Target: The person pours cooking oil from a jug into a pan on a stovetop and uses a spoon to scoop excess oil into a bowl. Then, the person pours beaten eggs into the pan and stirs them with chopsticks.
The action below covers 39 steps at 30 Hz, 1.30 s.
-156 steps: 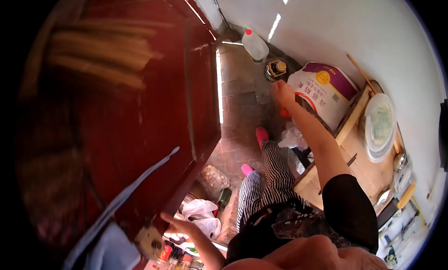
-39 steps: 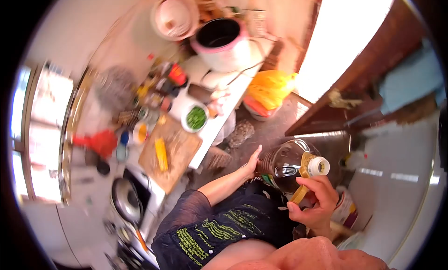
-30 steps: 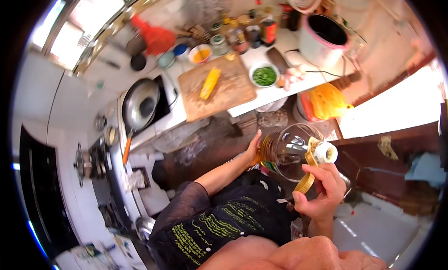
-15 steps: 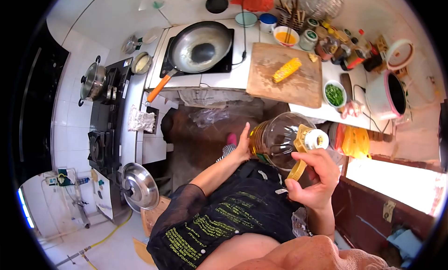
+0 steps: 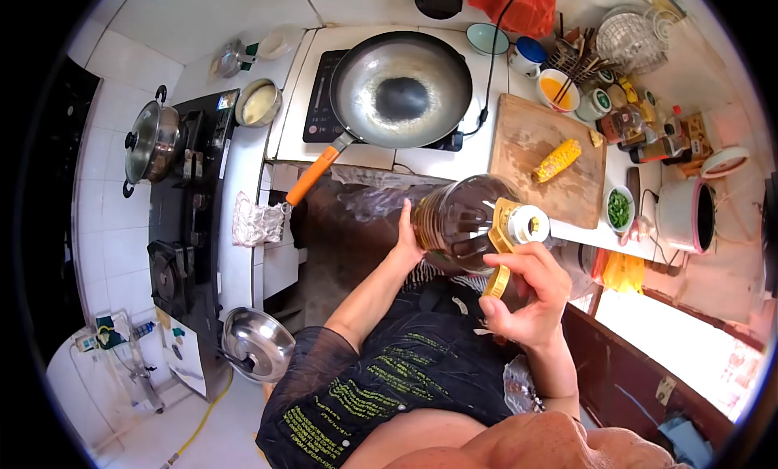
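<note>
A large clear plastic oil bottle (image 5: 458, 218) is tilted in front of my body, its white-rimmed mouth pointing right towards me. My left hand (image 5: 408, 240) supports it at its base, thumb up along the side. At the neck end, my right hand (image 5: 531, 295) pinches a yellow bottle cap (image 5: 498, 282) between thumb and finger. Its other fingers lie against the bottle near the neck; how firmly they grip is hidden. Beyond the bottle, an empty wok (image 5: 402, 88) with an orange handle (image 5: 312, 175) sits on an induction cooker (image 5: 319, 117).
A cutting board (image 5: 519, 145) bears a corn cob (image 5: 557, 160). Nearby are a bowl of chopped greens (image 5: 619, 209), a bowl of orange liquid (image 5: 557, 90) and several seasoning jars. On the left stand a gas stove (image 5: 190, 218), a lidded pot (image 5: 152, 141) and a metal basin (image 5: 259, 343).
My view has shifted left, so the wok and board appear farther right. The bottle has come closer to the wok and board, with both hands still on it and the cap still pinched.
</note>
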Available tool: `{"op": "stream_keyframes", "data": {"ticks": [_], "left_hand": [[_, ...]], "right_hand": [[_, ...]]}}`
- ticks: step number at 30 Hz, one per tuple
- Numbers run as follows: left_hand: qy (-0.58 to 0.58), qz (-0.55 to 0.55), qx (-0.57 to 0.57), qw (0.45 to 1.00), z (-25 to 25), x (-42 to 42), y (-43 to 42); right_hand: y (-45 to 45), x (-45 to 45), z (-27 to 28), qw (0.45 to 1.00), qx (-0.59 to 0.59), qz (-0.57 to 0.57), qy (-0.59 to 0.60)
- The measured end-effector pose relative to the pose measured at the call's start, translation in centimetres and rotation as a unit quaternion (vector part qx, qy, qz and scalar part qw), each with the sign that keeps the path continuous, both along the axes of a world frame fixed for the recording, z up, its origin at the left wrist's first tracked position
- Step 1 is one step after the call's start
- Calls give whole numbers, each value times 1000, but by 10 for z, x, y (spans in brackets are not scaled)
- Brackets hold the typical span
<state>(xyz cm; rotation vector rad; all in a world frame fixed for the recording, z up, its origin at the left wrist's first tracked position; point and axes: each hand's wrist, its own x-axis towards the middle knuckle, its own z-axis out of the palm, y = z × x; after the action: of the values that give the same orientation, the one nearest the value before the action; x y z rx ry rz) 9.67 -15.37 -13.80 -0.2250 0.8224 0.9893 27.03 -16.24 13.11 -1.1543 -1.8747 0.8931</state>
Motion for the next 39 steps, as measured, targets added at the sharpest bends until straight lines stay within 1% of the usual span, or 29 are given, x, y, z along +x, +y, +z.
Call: {"op": "stream_keyframes", "data": {"ticks": [2,7,11,15,17,19,20,21,23,24,25,27,28,29,31,32,33,39], "left_hand": [[9,31,-21,999,7,-4,10],[2,58,-23,998,-16,-6,7],[23,77,-24,997,-17,4,12],[-18,97,-45,994,-6,19,9],[-14,95,-33,995,-14,20,2],[-14,111,28,993,-16,16,-5],[-21,108,44,993,-18,11,-4],[-21,107,44,993,-20,10,-2],[-73,117,81,987,-23,12,3],[-79,118,92,986,-21,13,4],[-84,117,80,986,-20,12,8],[-61,109,86,988,-15,14,13],[-50,109,73,990,-13,14,16],[-75,122,105,984,-26,15,19],[-77,110,107,985,-30,19,27],[-75,104,108,986,-31,20,30],[-71,97,107,987,-30,22,33],[-43,53,92,993,-16,26,44]], "right_hand": [[13,-4,-7,1000,-1,1,-6],[27,-3,-17,1000,0,4,-7],[43,5,-23,1000,-10,-3,-13],[54,14,-26,1000,-2,26,-2],[54,12,-27,999,10,32,-12],[52,13,-23,999,-18,29,0],[52,11,-18,999,-6,43,-11],[54,7,-13,997,35,63,-19],[55,1,-2,994,46,97,-29],[55,-3,2,992,65,107,-30],[56,-5,1,992,63,104,-27],[57,-9,-3,987,102,119,-23],[60,-11,-6,986,120,117,-21],[63,-12,-10,986,122,108,-21],[71,-9,-17,988,113,104,-12],[74,-7,-18,986,113,117,-29],[74,-10,-12,985,120,122,-6],[87,-13,-36,980,179,77,-37]]}}
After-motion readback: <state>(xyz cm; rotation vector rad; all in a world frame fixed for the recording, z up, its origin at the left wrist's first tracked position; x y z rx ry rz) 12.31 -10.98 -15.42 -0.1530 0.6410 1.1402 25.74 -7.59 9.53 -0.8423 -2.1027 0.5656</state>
